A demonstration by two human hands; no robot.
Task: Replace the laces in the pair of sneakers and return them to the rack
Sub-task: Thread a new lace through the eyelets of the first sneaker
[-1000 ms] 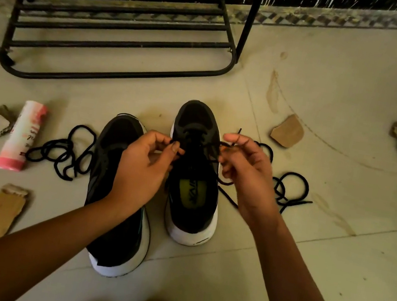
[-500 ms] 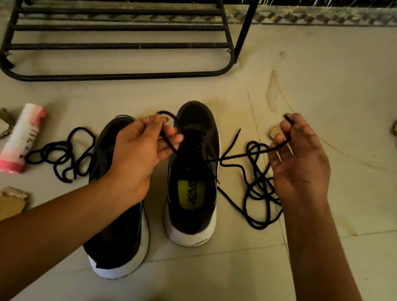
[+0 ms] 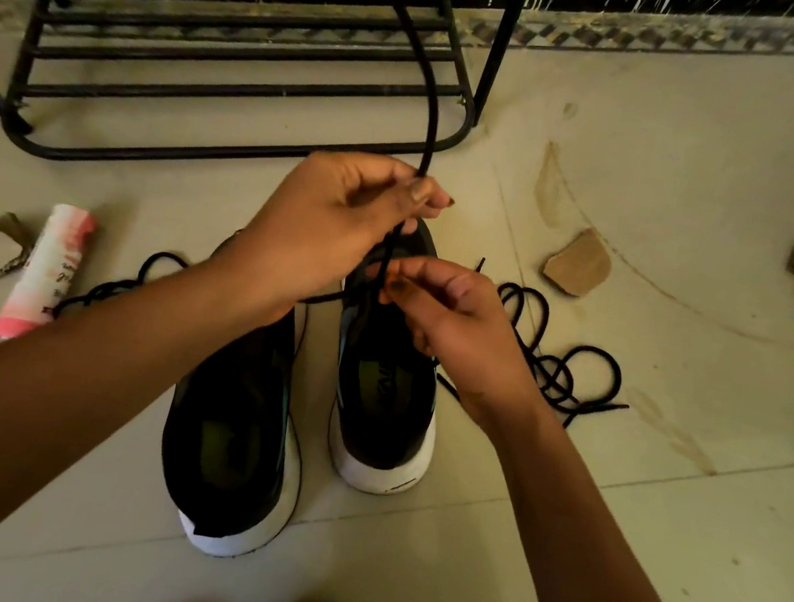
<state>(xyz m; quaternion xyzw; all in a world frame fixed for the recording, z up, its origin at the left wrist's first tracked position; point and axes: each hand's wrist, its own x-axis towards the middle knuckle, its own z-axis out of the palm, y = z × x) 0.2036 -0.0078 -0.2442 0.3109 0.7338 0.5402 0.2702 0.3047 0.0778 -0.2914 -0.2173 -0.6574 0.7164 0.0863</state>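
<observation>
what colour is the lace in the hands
Black lace; the head view shows it best, arching above the left hand.

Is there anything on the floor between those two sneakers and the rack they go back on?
Nothing visible does. The sneakers stand just before the rack with bare tile between, though the left hand and right hand, holding a lace, hide part of it. The pink tube and cardboard scrap lie off to the sides.

Tiled floor (image 3: 653,575): sneakers (image 3: 229,430), laces (image 3: 556,367), rack (image 3: 497,56).
</observation>
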